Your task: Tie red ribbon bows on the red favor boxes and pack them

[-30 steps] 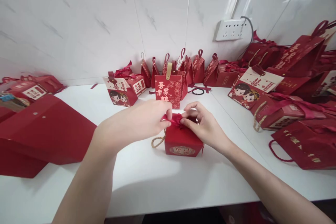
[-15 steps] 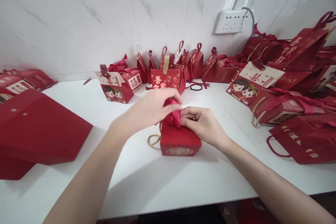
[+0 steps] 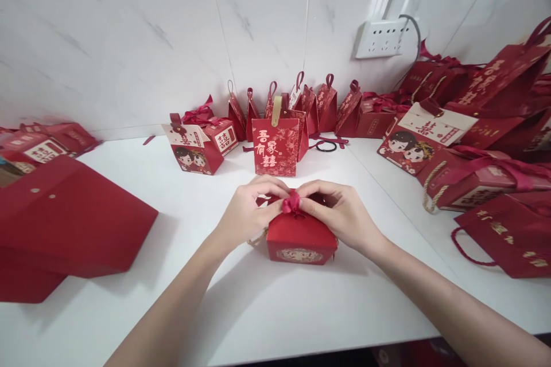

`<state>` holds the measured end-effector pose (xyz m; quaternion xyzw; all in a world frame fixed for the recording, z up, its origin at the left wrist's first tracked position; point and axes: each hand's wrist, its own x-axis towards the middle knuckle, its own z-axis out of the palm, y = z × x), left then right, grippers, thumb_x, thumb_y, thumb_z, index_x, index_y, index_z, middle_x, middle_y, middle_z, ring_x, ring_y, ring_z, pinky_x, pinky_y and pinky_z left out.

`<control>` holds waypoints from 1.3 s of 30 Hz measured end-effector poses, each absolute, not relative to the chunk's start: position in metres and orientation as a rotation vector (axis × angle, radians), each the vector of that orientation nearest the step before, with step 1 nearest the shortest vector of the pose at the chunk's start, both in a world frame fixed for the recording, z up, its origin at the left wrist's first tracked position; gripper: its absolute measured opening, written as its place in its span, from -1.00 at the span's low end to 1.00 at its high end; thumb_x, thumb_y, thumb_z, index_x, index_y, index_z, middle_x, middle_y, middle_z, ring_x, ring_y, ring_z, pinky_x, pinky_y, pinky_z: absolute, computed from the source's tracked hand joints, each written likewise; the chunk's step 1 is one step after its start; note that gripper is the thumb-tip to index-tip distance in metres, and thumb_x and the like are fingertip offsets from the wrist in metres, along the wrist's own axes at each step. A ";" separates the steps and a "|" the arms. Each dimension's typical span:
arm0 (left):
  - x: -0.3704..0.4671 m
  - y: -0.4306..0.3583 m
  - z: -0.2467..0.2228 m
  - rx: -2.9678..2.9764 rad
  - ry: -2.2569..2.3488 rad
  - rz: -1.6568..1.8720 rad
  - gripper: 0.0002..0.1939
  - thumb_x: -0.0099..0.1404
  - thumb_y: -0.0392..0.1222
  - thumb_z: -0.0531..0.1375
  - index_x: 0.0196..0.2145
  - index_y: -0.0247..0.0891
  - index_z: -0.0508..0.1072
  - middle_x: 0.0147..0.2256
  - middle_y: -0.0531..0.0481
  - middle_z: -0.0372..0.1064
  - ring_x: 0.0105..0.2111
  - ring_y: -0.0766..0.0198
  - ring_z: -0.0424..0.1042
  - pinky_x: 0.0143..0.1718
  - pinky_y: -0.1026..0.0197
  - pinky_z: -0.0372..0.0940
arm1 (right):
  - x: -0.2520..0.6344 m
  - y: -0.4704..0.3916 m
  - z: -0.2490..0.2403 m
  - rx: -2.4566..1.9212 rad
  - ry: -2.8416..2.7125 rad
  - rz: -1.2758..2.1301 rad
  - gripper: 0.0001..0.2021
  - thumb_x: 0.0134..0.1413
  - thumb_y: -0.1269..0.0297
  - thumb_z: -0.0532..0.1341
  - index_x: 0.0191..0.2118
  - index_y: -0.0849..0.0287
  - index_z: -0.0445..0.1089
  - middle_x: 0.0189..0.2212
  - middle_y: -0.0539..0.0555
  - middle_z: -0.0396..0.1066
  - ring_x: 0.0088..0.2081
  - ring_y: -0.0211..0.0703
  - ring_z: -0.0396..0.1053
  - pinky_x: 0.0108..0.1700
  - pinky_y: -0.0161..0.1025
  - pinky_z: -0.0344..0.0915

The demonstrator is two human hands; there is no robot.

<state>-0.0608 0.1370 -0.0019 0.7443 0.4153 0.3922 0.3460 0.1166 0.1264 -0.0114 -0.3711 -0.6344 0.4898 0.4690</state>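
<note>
A red gift box (image 3: 303, 238) with a gold round emblem on its front sits on the white table before me. On its top is a crimson ribbon (image 3: 291, 203), bunched into a small knot or bow. My left hand (image 3: 253, 206) pinches the ribbon from the left, thumb and fingers at the knot. From the right, my right hand (image 3: 340, 209) pinches it too, thumb pressed against the knot. A twisted gold cord (image 3: 257, 239) shows at the box's left side, partly hidden by my left hand. The ribbon's ends are mostly covered by my fingers.
Behind the box stands a red patterned gift box (image 3: 275, 149) with white characters. A box with cartoon figures (image 3: 193, 152) is at its left. Large red card pieces (image 3: 81, 218) lie at the left; many red boxes (image 3: 477, 183) crowd the right. A socket strip (image 3: 383, 38) is on the wall.
My left hand has come down from above the ribbon to the box's left side. The upright ribbon loop is now low and bunched at the knot. The view has shifted slightly.
</note>
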 end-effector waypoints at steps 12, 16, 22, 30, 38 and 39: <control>-0.057 0.129 0.001 1.817 1.026 0.916 -0.79 0.26 -0.12 0.13 -0.45 -0.22 0.48 -0.20 -0.05 0.29 -0.17 0.20 0.31 -0.21 0.19 0.22 | 0.119 0.127 -0.010 -0.932 -1.633 1.062 -0.93 0.06 0.32 0.19 -0.40 0.15 0.40 -0.44 -0.02 0.45 -0.39 -0.25 0.39 -0.34 -0.30 0.30; -0.056 0.130 -0.002 1.717 0.950 0.903 -0.76 0.27 -0.12 0.11 -0.45 -0.22 0.50 -0.19 -0.05 0.23 -0.14 0.20 0.30 -0.20 0.21 0.21 | 0.121 0.128 -0.010 -0.941 -1.623 1.093 -0.92 0.07 0.32 0.18 -0.41 0.15 0.38 -0.46 -0.02 0.44 -0.41 -0.25 0.38 -0.37 -0.30 0.29; -0.055 0.129 -0.004 1.650 0.948 0.881 -0.76 0.25 -0.08 0.13 -0.42 -0.20 0.53 -0.03 -0.06 0.17 -0.04 0.12 0.26 -0.14 0.18 0.23 | 0.121 0.128 -0.010 -0.930 -1.565 1.067 -0.91 0.03 0.33 0.21 -0.43 0.14 0.27 -0.48 -0.04 0.37 -0.43 -0.27 0.36 -0.38 -0.30 0.29; -0.054 0.128 -0.001 1.694 0.992 0.879 -0.73 0.24 -0.14 0.11 -0.54 -0.17 0.52 0.03 -0.03 0.22 0.05 0.07 0.23 0.00 0.10 0.22 | 0.123 0.127 -0.011 -0.951 -1.670 0.988 -0.94 0.08 0.36 0.16 -0.40 0.13 0.31 -0.42 -0.02 0.41 -0.34 -0.22 0.39 -0.26 -0.25 0.31; -0.052 0.125 -0.002 1.639 0.989 0.922 -0.70 0.27 -0.17 0.09 -0.56 -0.20 0.51 0.14 0.01 0.17 0.03 0.09 0.26 -0.09 0.12 0.29 | 0.137 0.125 -0.003 -0.987 -1.914 0.708 -0.93 -0.02 0.35 0.24 -0.48 0.13 0.38 -0.21 0.09 0.31 -0.10 -0.06 0.33 -0.07 -0.12 0.27; -0.052 0.125 -0.003 1.639 0.992 0.929 -0.70 0.27 -0.17 0.09 -0.55 -0.20 0.51 0.14 0.02 0.16 0.02 0.11 0.26 -0.09 0.13 0.29 | 0.137 0.124 -0.003 -1.003 -1.906 0.692 -0.91 -0.02 0.32 0.25 -0.49 0.13 0.39 -0.21 0.09 0.31 -0.10 -0.06 0.33 -0.10 -0.13 0.28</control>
